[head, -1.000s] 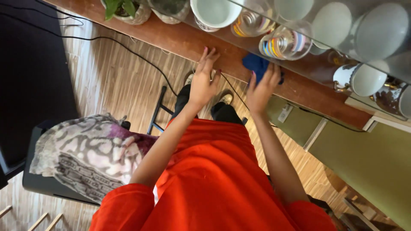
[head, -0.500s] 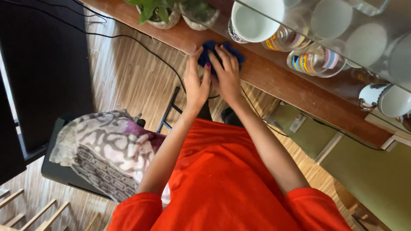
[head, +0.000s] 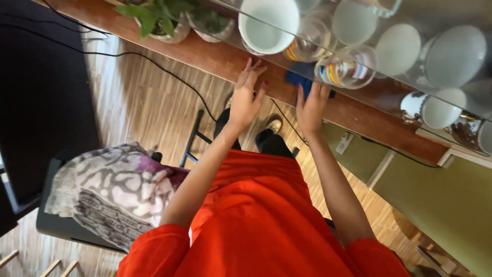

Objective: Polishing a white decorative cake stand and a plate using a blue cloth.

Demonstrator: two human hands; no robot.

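My right hand (head: 310,106) presses a dark blue cloth (head: 297,79) flat against the brown wooden shelf (head: 215,56), just below a striped glass (head: 344,66). Its fingers are spread over the cloth, which shows only partly. My left hand (head: 247,96) rests open on the same wooden shelf a little to the left, fingers apart, holding nothing. A white cup (head: 266,24) stands on the glass shelf directly above my left hand. I wear an orange top.
Two potted plants (head: 164,20) stand at the shelf's left end. Several cups, glasses and bowls (head: 441,56) fill the glass shelf. A chair with a patterned cloth (head: 113,190) is at lower left. Black cables (head: 169,72) run along the wood floor. Green wall panels (head: 441,195) are at right.
My right hand has slid the blue cloth to the right along the wooden shelf, away from my left hand. My left hand has come off the cloth and stays flat on the wood.
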